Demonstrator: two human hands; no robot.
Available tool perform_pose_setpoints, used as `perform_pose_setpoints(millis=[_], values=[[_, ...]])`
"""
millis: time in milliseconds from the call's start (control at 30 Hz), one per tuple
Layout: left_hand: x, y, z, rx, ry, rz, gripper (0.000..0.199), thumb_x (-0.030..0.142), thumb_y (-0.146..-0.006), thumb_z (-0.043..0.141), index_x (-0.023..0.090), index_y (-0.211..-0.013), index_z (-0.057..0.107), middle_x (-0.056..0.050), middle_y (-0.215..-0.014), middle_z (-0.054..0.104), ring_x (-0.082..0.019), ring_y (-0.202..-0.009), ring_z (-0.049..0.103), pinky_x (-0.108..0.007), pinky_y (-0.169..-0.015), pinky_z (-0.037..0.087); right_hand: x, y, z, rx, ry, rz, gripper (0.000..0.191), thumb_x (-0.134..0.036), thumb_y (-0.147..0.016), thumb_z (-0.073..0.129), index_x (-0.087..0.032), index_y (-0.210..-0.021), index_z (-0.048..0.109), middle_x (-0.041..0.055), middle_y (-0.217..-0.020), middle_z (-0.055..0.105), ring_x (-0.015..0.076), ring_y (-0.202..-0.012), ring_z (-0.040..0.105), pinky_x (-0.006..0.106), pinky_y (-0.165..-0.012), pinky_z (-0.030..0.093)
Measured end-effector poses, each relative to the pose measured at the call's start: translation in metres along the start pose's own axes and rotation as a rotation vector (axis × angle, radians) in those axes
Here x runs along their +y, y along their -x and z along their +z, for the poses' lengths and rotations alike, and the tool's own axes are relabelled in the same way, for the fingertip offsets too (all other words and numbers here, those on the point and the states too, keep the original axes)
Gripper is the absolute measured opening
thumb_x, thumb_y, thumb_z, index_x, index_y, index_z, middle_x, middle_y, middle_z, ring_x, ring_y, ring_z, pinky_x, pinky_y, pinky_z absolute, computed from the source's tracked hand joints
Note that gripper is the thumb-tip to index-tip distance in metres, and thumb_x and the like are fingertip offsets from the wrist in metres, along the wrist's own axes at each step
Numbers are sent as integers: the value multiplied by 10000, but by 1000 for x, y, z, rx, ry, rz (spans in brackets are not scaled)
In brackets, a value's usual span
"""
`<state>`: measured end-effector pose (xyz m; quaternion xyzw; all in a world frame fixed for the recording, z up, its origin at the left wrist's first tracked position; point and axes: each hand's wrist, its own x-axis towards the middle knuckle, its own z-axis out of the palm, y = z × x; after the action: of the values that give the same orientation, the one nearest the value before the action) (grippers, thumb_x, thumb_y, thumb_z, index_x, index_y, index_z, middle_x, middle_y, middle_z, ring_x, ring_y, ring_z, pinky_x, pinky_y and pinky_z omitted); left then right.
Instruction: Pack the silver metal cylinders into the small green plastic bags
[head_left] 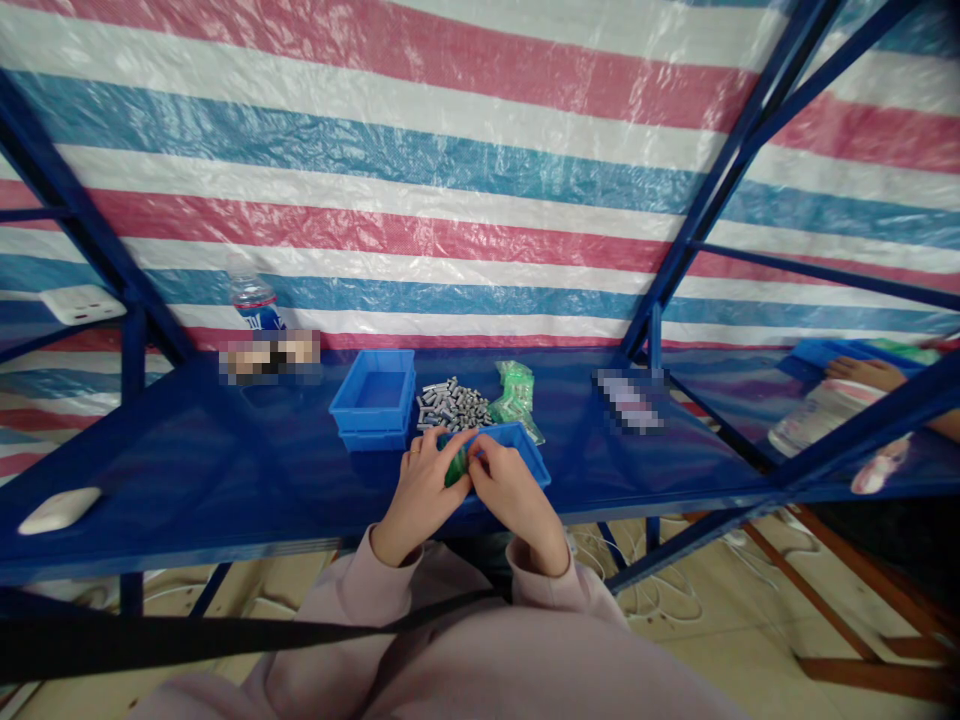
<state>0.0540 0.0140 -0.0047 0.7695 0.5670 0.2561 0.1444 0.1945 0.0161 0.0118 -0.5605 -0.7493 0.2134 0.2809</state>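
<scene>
1. Now the left hand's [422, 486] fingers clamp the green piece [454, 464] by the tray [531, 456].
2. Right hand [511, 488] fingers bunch there, grip unclear.
3. Slack fingers might drop it; a nudge might scatter the cylinders [455, 408].

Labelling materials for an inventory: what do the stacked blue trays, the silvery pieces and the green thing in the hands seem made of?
Stacked trays: probably moulded plastic, smooth with slight sheen; even blue, crisp rims.
Silvery pieces: likely metal or metal-coated, given their bright glints.
Green thing: perhaps plastic, but mostly covered, so its finish is unclear.
</scene>
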Motion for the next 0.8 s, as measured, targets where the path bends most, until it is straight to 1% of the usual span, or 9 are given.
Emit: perform_pose_setpoints(millis=[100, 267, 467, 567, 600, 633, 700, 767, 800], values=[[1, 0, -1, -2, -23, 11, 446, 286, -814, 515, 357, -1254, 518, -53, -1273, 430, -280, -1150, 433, -435, -961, 371, 2, 0, 1, 16, -8, -12, 171, -111, -844, 416, -159, -875, 578, 42, -716, 655, 149, -640, 604, 235, -582, 329], [4, 1, -1, 1, -83, 5, 265, 298, -809, 523, 302, -1062, 603, -58, -1261, 445, -290, -1113, 458, -440, -912, 394, 6, -1, 2, 13, -42, -22, 158, -116, -844, 420, -166, -813, 567, 37, -718, 656, 139, -634, 598, 231, -581, 335], [3, 1, 0, 18, -100, 15, 224, 309, -807, 524, 277, -1014, 602, -61, -1245, 452, -281, -1094, 467, -432, -906, 398, 6, 1, -1, -18, -143, -29, 156, -123, -832, 422, -176, -866, 565, -12, -639, 615, 118, -551, 553, 215, -539, 348], [3, 0, 0, 5, -92, 4, 224, 278, -775, 549, 281, -991, 608, -54, -1227, 457, -276, -1094, 463, -431, -913, 396, 9, 2, -8, -34, -279, -47, 158, -171, -841, 427, -190, -909, 569, -17, -647, 631, 127, -570, 578, 218, -552, 395], [3, -1, 0, 3, -85, 2, 228, 262, -763, 555, 284, -984, 608, -50, -1226, 456, -275, -1098, 460, -432, -918, 393, 13, 2, -13, -10, -341, -43, 161, -204, -847, 433, -193, -934, 568, -9, -670, 648, 135, -592, 597, 225, -565, 420], [3, -1, -1, 3, -77, 1, 228, 250, -754, 558, 286, -974, 609, -46, -1226, 454, -274, -1100, 457, -435, -921, 390, 18, 1, -17, 48, -402, -29, 168, -243, -852, 441, -193, -952, 567, 6, -707, 668, 146, -629, 621, 235, -588, 446], [4, -1, -1, 4, -62, -1, 221, 239, -745, 563, 289, -955, 611, -42, -1228, 449, -275, -1102, 452, -442, -925, 385, 33, -1, -29, 240, -478, 12, 202, -320, -857, 455, -185, -955, 569, 51, -794, 693, 174, -733, 656, 269, -659, 488], [4, -1, -2, 3, -52, -6, 209, 236, -739, 567, 288, -937, 612, -42, -1226, 448, -278, -1098, 452, -447, -922, 382, 54, -4, -40, 470, -418, 82, 249, -367, -834, 494, -171, -956, 590, 92, -860, 698, 202, -799, 657, 299, -698, 499], [5, -1, -2, 2, -49, -7, 207, 234, -737, 568, 288, -932, 612, -41, -1223, 448, -279, -1096, 452, -447, -921, 381, 66, -6, -44, 556, -354, 115, 280, -381, -822, 501, -165, -968, 603, 108, -897, 696, 218, -835, 652, 311, -702, 498]])
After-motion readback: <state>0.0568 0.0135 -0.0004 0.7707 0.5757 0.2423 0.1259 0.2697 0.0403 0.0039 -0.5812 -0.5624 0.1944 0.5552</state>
